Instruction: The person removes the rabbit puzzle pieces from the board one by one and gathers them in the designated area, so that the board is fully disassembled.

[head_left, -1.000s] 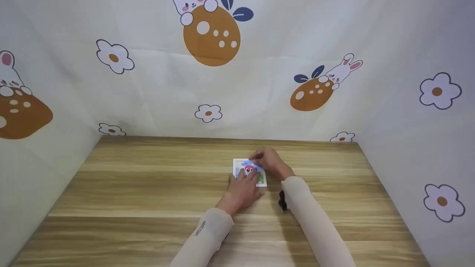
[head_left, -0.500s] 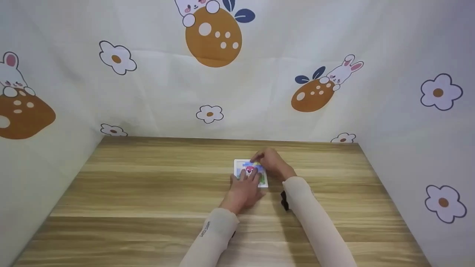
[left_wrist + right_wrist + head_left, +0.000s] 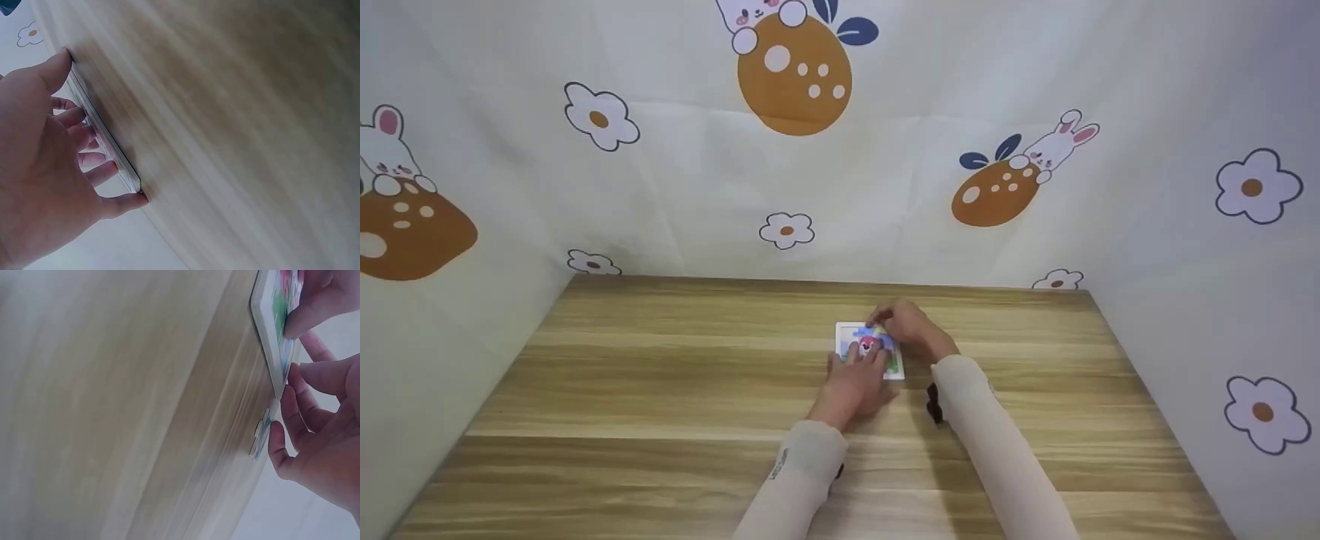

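puzzle flat on bench, looks mostly filled; pale far-left patch maybe bare, one loose piece outside. left grip spread over it, fingers apart; right grip at far right corner, can't tell if pinching.

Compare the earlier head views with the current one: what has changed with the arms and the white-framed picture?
The left sleeve has swung slightly rightward, and the whole head view has drifted a little. No new hold or release is visible. The left hand stays spread on the white-framed picture; the right hand remains at its far edge.
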{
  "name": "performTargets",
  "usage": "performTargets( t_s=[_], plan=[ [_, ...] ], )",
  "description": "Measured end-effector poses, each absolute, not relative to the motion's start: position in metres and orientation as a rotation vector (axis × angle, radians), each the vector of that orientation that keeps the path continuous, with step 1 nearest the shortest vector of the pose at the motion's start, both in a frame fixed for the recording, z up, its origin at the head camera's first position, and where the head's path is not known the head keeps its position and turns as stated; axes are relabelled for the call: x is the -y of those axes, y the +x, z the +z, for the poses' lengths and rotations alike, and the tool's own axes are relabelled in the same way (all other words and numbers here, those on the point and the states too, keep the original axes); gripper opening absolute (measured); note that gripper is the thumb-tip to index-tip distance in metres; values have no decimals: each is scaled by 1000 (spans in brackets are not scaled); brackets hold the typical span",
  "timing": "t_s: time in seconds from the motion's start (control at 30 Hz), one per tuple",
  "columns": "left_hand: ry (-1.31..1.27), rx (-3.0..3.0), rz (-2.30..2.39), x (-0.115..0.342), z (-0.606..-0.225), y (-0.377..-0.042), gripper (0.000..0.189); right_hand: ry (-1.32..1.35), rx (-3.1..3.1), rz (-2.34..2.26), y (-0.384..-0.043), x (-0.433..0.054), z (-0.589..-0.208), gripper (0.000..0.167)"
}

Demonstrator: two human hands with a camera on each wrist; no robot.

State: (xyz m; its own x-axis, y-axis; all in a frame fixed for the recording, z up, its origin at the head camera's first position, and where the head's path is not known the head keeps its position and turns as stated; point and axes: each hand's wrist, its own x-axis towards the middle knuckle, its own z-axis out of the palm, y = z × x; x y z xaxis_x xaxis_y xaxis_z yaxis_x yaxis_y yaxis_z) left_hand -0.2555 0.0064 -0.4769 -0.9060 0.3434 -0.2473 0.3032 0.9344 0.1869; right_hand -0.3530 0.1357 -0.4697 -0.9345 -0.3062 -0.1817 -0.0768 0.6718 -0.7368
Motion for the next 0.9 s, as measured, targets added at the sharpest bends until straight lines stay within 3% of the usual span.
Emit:
performTargets(
  t_s=[0.23, 0.9],
  plan=[
    [482, -2828, 216, -7, -476, -255, 70, -290, -2565, -1154, -352, -133, -468, 29],
    [524, -2837, 327, -4, -479, -254, 72, -457, -2675, -1010, -356, -135, -469, 32]
  ],
)
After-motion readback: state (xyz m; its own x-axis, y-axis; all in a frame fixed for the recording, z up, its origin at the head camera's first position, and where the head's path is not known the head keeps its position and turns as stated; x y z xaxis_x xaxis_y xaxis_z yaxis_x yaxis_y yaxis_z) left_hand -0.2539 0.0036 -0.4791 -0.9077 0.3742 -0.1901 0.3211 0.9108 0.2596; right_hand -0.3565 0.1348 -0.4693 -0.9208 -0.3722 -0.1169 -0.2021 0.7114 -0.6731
